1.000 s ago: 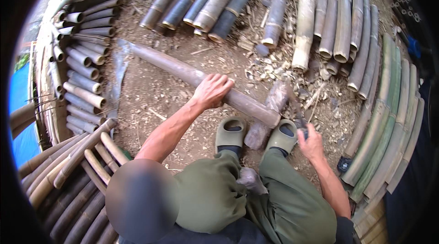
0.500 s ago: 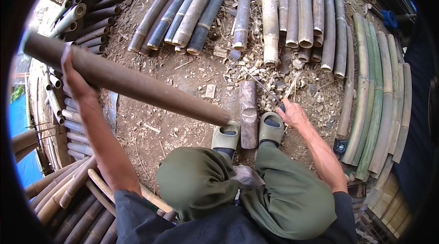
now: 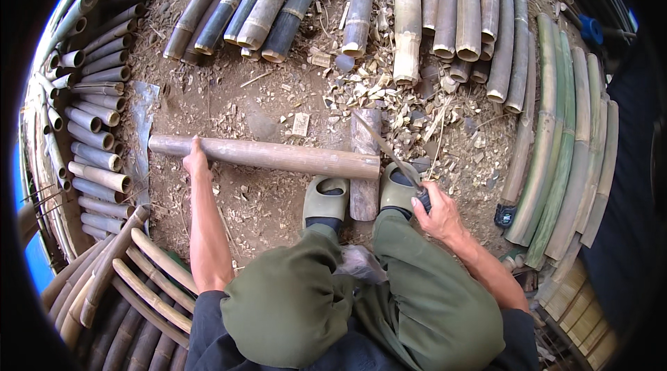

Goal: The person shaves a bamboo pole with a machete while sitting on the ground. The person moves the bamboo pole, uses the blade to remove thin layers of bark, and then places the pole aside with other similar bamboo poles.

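My left hand (image 3: 196, 159) is closed around the left part of a brown bamboo pole (image 3: 278, 155). The pole lies nearly level in front of my feet, its right end resting across a short wooden block (image 3: 365, 201) on the ground. In my right hand (image 3: 442, 213) is the dark handle of a long, narrow-bladed knife (image 3: 390, 153). Its blade slants up and to the left, past the pole's right end and over the far part of the block. Whether its edge is toothed I cannot tell.
Bamboo poles (image 3: 278, 6) lie in rows ahead, with green ones (image 3: 564, 142) at the right. Cut bamboo pieces (image 3: 104, 142) are stacked at the left. Chips (image 3: 375, 86) litter the dirt beyond the block. My sandals (image 3: 325, 197) flank the block.
The bamboo pole has come down from a raised slant to nearly level, its right end now across the block. My left hand moved right and lower with it; the right hand turned the knife slightly.
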{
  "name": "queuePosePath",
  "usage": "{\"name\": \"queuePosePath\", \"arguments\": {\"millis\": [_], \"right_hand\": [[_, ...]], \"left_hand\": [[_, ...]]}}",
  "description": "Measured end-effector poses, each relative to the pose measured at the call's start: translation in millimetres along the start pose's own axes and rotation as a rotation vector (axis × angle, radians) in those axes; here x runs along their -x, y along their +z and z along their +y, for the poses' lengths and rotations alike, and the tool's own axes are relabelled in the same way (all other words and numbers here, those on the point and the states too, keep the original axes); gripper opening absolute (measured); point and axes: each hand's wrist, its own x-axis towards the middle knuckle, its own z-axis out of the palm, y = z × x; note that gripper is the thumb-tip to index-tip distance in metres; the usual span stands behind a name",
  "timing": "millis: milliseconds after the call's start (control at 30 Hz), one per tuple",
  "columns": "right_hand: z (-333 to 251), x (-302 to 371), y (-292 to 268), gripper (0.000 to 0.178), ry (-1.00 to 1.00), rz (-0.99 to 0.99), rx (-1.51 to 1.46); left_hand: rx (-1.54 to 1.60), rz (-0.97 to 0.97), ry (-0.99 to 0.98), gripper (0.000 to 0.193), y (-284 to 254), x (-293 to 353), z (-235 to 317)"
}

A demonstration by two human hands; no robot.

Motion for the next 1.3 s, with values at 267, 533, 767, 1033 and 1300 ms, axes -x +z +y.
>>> {"name": "queuePosePath", "arguments": {"millis": [267,533,767,1033,1300], "right_hand": [[4.5,-58.1,43.8,0.038,0.011,-0.097,0.178],[-16.0,-86.1,62.4,0.03,-0.44,0.131,0.055],[-18.2,-94.2,63.4,0.031,-0.234,0.011,0.025],[19.8,-110.2,80.4,0.03,-0.075,-0.172,0.247],[-2.6,-106.5,75.7,0.029,-0.314,0.014,0.312]], "left_hand": [[-1.113,-0.879,1.06,0.092,93.8,118.7,24.3],[-1.568,-1.077,1.081,0.054,140.6,93.7,11.4],[-1.52,-1.085,1.1,0.052,147.0,81.8,-12.3],[-1.519,-1.073,1.095,0.05,149.7,79.2,-0.3],[-1.516,-1.035,1.14,0.051,132.7,75.8,17.2]]}}
